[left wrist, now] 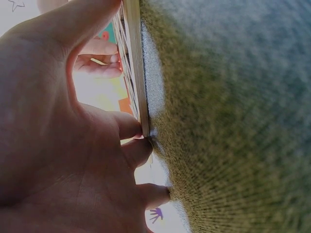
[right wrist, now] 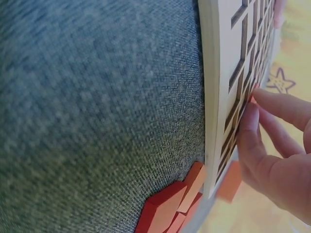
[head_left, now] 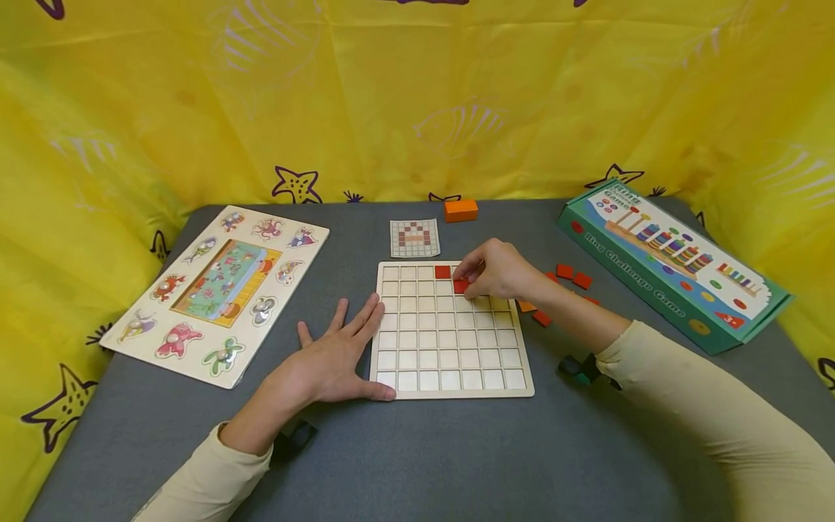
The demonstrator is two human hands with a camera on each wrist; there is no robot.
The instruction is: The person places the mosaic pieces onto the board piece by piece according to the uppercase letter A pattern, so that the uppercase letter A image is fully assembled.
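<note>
A pale wooden grid board [head_left: 450, 339] lies in the middle of the table in the head view. One red square tile [head_left: 443, 272] sits in its top row. My right hand [head_left: 499, 270] pinches another red square tile [head_left: 461, 286] between thumb and fingers, over the second row just right of the first tile. In the right wrist view only a sliver of that tile shows at the fingertips. My left hand [head_left: 335, 359] is spread along the board's left side, with thumb at the bottom left corner and fingertips against the edge.
Behind the board lie a small pattern card [head_left: 414, 238] and an orange block [head_left: 461, 211]. Loose red tiles [head_left: 582, 280] and an orange tile [head_left: 526, 307] lie right of the board, partly under my right forearm. A picture puzzle [head_left: 261, 341] is at left, a green game box [head_left: 659, 290] at right.
</note>
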